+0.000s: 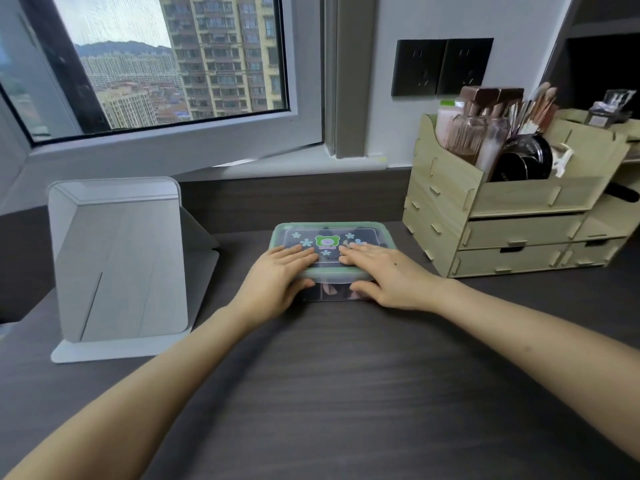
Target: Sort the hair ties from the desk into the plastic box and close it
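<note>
plastic box (313, 295) sits on the dark table (346, 375), mid-way back, between a grey folding stand (117, 265) on the left and a wooden organiser (502, 230) on the right.

head view: its green-rimmed lid (367, 233) is already on, and dark hair ties (329, 289) show through the clear front wall. no loose ties are visible on the table. left hand (284, 271) and right hand (381, 271) lie flat on the near half of the lid, fingers straight, thumbs against the front wall. each grip is wide and pressing, holding nothing.

the box looks light, thin and slightly springy, with a smooth wall that may slide on the table. pressure probably works best along the rim, corner by corner, since the lid's middle would likely flex rather than seat.
</note>
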Demonstrator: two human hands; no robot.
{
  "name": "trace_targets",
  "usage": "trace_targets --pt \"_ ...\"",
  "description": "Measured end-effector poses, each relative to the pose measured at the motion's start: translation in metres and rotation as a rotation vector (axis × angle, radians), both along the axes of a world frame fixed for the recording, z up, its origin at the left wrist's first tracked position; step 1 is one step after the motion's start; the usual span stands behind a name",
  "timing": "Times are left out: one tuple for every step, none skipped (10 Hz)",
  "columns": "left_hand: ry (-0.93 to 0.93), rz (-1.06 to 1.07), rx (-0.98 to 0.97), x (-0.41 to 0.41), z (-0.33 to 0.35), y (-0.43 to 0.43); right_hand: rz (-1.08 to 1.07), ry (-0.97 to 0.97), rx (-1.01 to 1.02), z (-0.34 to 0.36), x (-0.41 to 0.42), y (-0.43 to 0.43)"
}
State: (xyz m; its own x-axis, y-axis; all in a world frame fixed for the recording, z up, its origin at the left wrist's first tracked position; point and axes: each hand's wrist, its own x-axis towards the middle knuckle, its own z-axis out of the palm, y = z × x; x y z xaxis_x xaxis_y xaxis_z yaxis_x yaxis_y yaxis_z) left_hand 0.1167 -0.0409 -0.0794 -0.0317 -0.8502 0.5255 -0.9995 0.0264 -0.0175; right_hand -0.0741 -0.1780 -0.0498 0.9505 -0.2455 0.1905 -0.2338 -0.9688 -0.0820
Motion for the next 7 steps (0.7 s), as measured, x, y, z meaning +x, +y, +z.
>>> trace_targets --pt "-0.036 0.025 0.018 -0.005 0.000 -0.002 -0.006 -0.006 -0.006 0.000 0.002 0.000" --pt "-0.035 0.026 0.035 0.000 -0.001 -0.002 -0.005 -0.030 -0.032 -0.001 0.004 -0.002" --pt "0.031 0.074 0.033 0.002 0.001 -0.003 -0.072 -0.106 -0.135 -0.002 0.002 -0.004" --pt "0.038 0.165 0.035 0.000 0.000 -0.016 -0.207 -0.226 -0.170 -0.004 0.005 -0.011" --pt "0.086 0.242 0.084 -0.005 0.008 -0.033 -0.309 -0.200 -0.129 -0.001 0.013 -0.018" --pt "0.056 0.287 0.103 -0.002 0.018 -0.038 -0.331 -0.233 -0.126 0.004 0.010 -0.024" --pt "0.065 0.298 -0.007 0.002 0.036 -0.025 -0.328 -0.446 -0.085 0.018 -0.004 -0.018"
